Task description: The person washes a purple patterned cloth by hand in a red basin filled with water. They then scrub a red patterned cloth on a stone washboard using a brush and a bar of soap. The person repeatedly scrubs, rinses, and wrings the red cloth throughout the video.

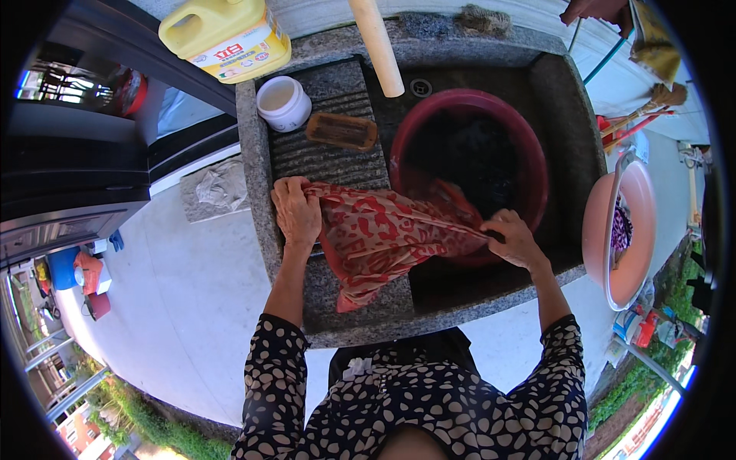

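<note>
Cloth [383, 230]: beige-pink, red blotches, reddish edging, creased | across ribbed slab [291, 162] and dark-red basin [540, 180] | left hand [297, 213]: clamped on upper corner | right hand [515, 239]: pinching gathered edge

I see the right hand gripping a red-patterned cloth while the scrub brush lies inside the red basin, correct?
Not quite: the head view shows the scrub brush on the ridged washboard, not inside the red basin; the right hand grips the cloth.
</note>
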Available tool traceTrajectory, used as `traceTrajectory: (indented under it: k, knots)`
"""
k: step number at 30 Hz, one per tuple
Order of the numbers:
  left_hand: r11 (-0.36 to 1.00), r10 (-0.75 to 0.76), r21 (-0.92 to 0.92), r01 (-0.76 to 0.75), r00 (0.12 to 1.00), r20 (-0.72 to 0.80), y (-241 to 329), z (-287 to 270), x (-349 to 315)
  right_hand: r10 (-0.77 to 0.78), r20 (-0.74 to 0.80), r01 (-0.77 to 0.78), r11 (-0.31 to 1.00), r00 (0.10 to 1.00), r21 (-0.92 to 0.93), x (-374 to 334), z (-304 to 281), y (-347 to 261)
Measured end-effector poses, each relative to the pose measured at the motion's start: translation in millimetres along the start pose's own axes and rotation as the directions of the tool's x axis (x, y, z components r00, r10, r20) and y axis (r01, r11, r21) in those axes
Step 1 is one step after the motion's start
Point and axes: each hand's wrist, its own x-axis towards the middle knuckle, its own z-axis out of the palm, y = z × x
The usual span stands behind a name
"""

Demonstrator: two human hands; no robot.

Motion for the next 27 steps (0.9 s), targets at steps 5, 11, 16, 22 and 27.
traceTrajectory:
  k: [5,11,16,22,27]
  knots:
    - [0.994,0.078,-0.069,-0.09,0.983,-0.166,36,-24,-9,-0.315,-0.292,0.347,0.935,0.903,0.065,84,53,-62]
    - [0.934,0.344,-0.177,-0.312,0.917,0.201,80,-59,-114,-0.423,-0.221,0.413,0.906,0.879,-0.09,137,118,-131]
    - [0.952,0.304,-0.156,-0.265,0.89,0.34,54,-56,-164,-0.251,-0.555,0.332,0.942,0.793,0.049,172,128,-115]
    - [0.952,0.245,-0.255,-0.171,0.924,0.295,49,-69,-169,-0.213,-0.507,0.119,0.97,0.836,-0.211,170,127,-119]
    - [0.944,0.25,-0.262,-0.201,0.953,0.172,47,-71,-181,-0.547,-0.521,0.383,0.835,0.656,-0.395,175,105,-184]
